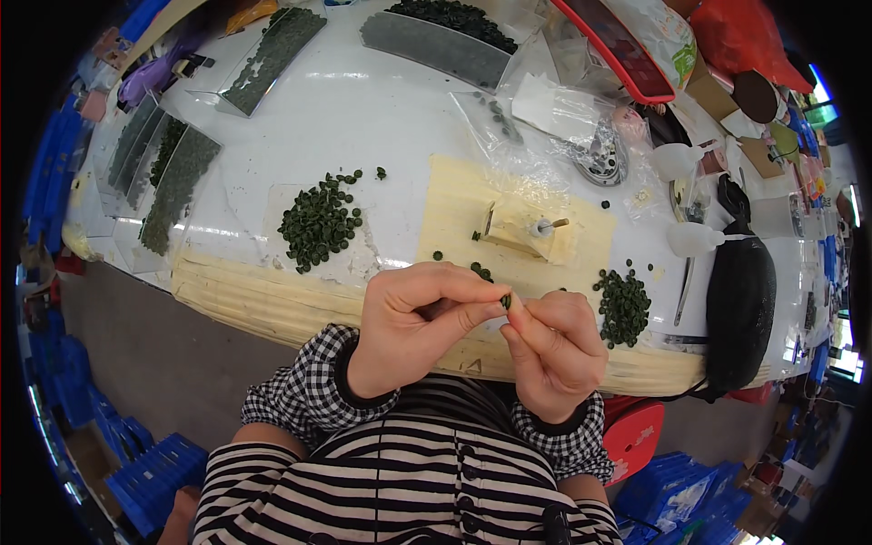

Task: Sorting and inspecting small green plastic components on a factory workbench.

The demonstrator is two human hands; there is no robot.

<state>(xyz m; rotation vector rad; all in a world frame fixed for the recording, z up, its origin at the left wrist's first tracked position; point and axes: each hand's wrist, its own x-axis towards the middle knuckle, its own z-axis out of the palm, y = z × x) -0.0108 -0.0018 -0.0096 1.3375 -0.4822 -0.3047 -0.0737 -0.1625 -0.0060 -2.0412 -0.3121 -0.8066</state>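
Observation:
Just above the table's front edge, my left hand (404, 318) and my right hand (559, 345) meet fingertip to fingertip. My left thumb and index finger pinch a small dark green disc-shaped piece (506, 301). The right fingertips are pressed together against the same piece; whether they hold a second part is hidden. Beyond the hands, a yellow-taped block (518, 229) with a small metal post stands on a yellow sheet (443, 204). A pile of green pieces (318, 222) lies left of the sheet, and a smaller pile (623, 309) lies to the right of my right hand.
Clear trays (436, 56) of dark green pieces stand at the back and left. Plastic bags (554, 136), a red-edged phone-like device (618, 45), white squeeze bottles (677, 162) and a black pouch (740, 300) crowd the right side. Padding (245, 304) covers the front edge.

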